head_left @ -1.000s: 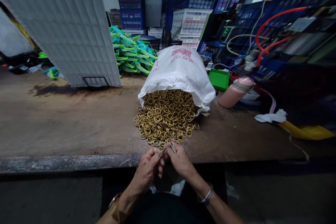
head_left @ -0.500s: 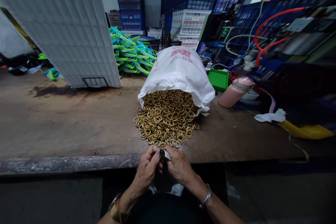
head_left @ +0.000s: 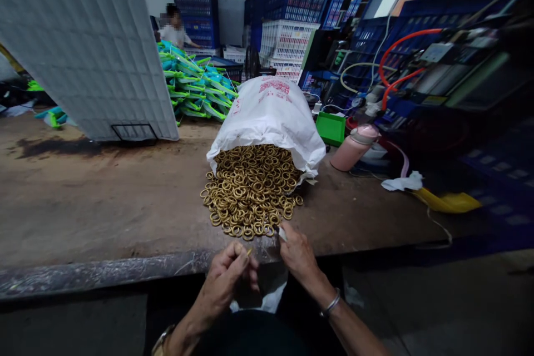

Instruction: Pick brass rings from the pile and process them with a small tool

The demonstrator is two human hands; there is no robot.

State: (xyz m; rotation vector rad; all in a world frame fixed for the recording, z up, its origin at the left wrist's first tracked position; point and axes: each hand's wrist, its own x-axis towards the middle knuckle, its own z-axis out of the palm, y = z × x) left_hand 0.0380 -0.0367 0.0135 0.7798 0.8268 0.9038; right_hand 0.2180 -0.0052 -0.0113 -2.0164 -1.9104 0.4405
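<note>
Pinching, left fingers partly hide a golden piece.

small pale tool, partly hidden

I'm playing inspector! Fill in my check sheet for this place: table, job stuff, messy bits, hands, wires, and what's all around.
Surface: brown bench, scuffed along its front edge, with a dark stain at left.
Job's things: gold-coloured rings spilling from the open mouth of a white sack.
Clutter: pink bottle, green tray, crumpled white scrap and yellow sheet, all right of the sack.
Left hand: pinching a small gold-coloured piece, maybe a ring.
Right hand: holding a small pale tool beside the rings.
Cables: thin cord near the bench's front edge; red hoses at right.
Surroundings: stacked blue crates; a person behind the bench.
</note>
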